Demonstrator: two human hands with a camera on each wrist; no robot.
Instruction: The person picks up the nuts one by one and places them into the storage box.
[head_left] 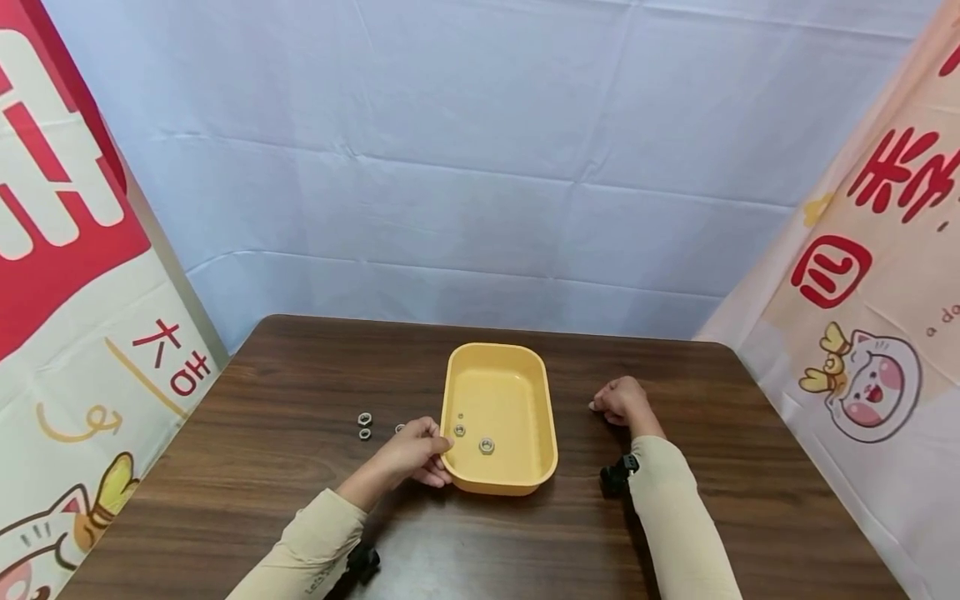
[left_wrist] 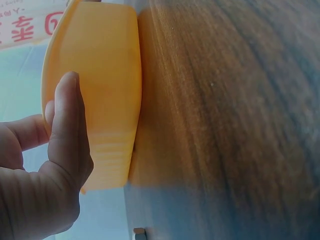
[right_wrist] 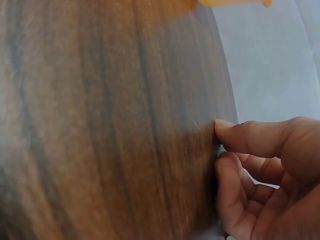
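Left hand (head_left: 415,454)'s pinching the one yellow tray (head_left: 498,392) mid-table (head_left: 750,475), three nuts (head_left: 487,446) inside, three more (head_left: 365,419) left of it, and right hand (head_left: 621,398)'s fingers are curled, can't tell if around anything.

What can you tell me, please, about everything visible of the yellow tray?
The yellow tray is a rounded rectangle with raised walls and a slim rim, apparently smooth plastic. It sits open side up on the wood-grained table, longer sides running front to back. The left hand grips its left wall near the front corner. Inside lie two metal nuts and one tiny piece.
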